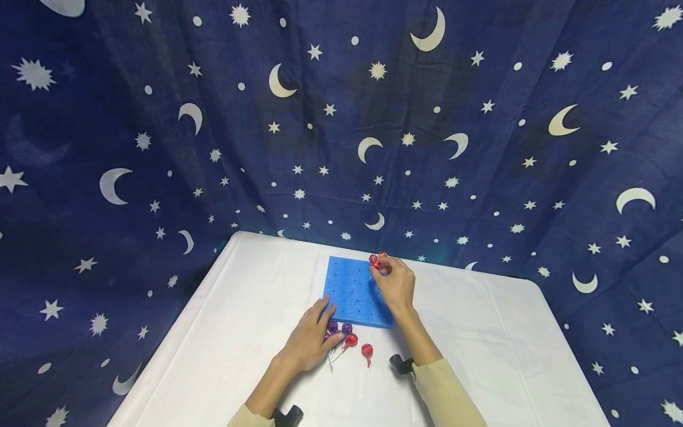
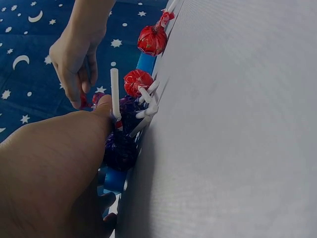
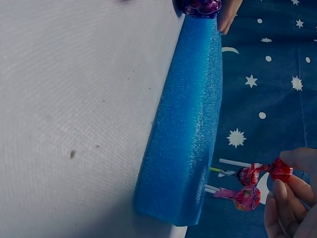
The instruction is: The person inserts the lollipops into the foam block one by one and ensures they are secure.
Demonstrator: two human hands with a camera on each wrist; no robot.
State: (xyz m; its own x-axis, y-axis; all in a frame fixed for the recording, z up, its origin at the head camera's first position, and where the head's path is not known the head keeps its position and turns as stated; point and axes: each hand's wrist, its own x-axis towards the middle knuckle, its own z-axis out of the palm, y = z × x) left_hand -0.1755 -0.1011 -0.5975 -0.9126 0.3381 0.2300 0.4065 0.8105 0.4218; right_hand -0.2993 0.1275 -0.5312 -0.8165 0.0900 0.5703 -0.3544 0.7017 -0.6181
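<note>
My right hand (image 1: pixel 396 284) pinches a red lollipop (image 3: pixel 281 171) by its wrapped head over the far right part of a blue foam block (image 1: pixel 352 296). The block's top has rows of small holes. Beside the held lollipop, a red-wrapped lollipop (image 3: pixel 247 176) and a pink one (image 3: pixel 246 198) stand with sticks in the block. My left hand (image 1: pixel 309 341) rests with spread fingers at the block's near left corner. Its thumb lies over several purple lollipops (image 2: pixel 121 148), partly hiding them. A red lollipop (image 1: pixel 351 340) lies just beside that thumb.
Another red lollipop (image 1: pixel 367 350) lies farther right, its stick towards me. The white-covered table (image 1: pixel 480 332) reaches out on both sides of the block. A dark blue curtain (image 1: pixel 341 148) with moons and stars hangs behind and beside the table.
</note>
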